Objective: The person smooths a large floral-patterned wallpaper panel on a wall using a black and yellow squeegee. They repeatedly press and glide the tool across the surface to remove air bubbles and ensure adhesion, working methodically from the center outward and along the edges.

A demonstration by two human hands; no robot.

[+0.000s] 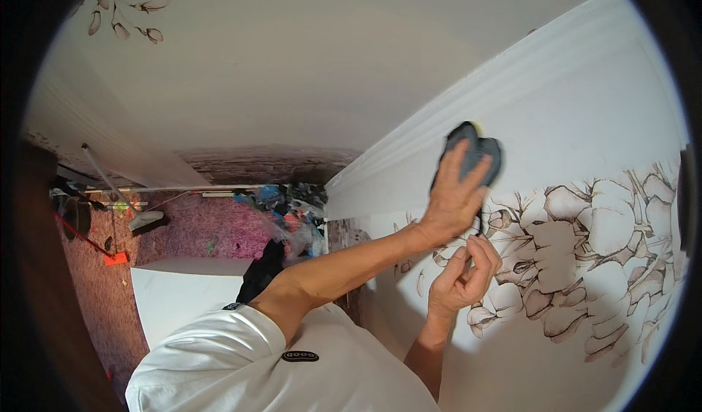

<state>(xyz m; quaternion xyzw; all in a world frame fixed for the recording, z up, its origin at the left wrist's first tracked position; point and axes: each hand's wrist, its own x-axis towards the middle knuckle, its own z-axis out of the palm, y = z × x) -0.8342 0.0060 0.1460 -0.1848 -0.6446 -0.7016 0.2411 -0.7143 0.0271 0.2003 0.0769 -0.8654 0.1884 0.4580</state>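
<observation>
My left hand is spread over a dark grey, two-lobed pad-like object, blurred by motion, with a bit of yellow at its upper edge. It lies against or just in front of a white wall. A thin black cord or strap runs down from beside the pad. Close below, my right hand has thumb and fingers curled near the lower end of that strap; whether it pinches the strap I cannot tell. Large brown-and-white printed flowers cover the wall beside both hands.
Plastic bags and scraps are heaped in the floor corner. A broom leans over the reddish carpet, near a long-handled orange tool and a dark bucket. A white panel stands beside me.
</observation>
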